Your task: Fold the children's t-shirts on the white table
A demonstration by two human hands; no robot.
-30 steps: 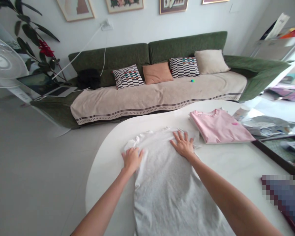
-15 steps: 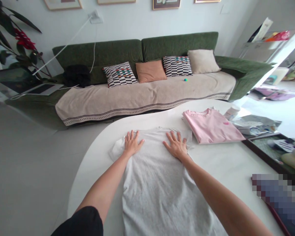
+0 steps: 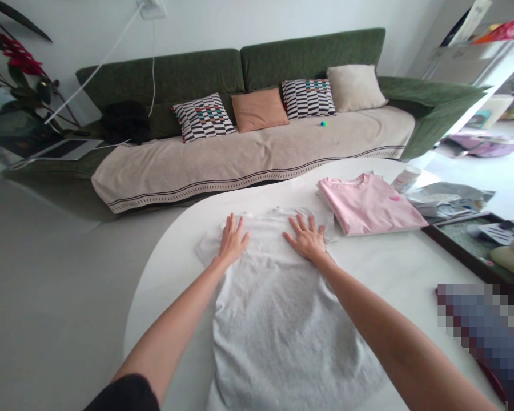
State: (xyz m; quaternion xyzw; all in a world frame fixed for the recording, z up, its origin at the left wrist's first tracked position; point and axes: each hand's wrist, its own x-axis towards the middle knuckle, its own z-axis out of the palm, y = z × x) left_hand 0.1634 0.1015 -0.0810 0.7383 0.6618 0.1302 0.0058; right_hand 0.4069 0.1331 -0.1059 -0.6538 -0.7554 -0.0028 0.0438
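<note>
A light grey T-shirt lies spread flat on the white rounded table, its collar end pointing away from me. My left hand rests flat on the shirt's left shoulder, fingers stretched out. On the right shoulder lies my right hand, palm down and fingers spread. Neither hand holds anything. Just right of the grey shirt sits a folded pink T-shirt.
Papers and a small white bottle lie beyond the pink shirt. A dark tray runs along the table's right side. A green sofa with several cushions stands behind the table, a potted plant at far left.
My left hand moved from the shirt's left sleeve edge up onto the shoulder and flattened out. The right hand stayed on the right shoulder. My view shifted slightly downward.
</note>
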